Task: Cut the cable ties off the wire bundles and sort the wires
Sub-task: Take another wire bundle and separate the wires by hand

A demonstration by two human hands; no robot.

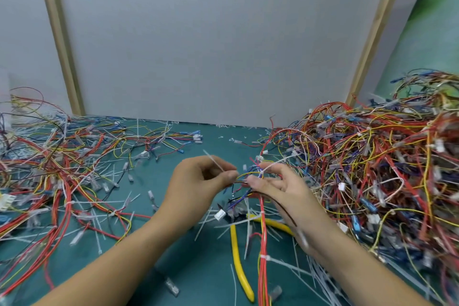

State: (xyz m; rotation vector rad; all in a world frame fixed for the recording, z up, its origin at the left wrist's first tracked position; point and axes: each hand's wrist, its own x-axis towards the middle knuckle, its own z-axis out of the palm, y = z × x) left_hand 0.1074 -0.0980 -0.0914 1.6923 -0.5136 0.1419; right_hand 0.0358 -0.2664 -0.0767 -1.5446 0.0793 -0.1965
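Note:
My left hand point(198, 181) pinches a white cable tie point(213, 163) whose tail sticks up to the left. Close beside it, my right hand point(275, 189) pinches a small wire bundle point(250, 176) of red, yellow, blue and black wires. That bundle's red strands hang down toward me, bound lower by another white tie point(265, 257). A white connector point(220, 214) dangles under my hands. Yellow-handled cutters point(238, 263) lie on the green table point(198, 268) below, partly under the wires.
A big tangled heap of tied wire bundles point(372, 169) fills the right side. Spread-out loose wires point(62, 169) cover the left. Cut white tie scraps point(248, 228) litter the middle. A grey wall panel point(211, 45) closes the back.

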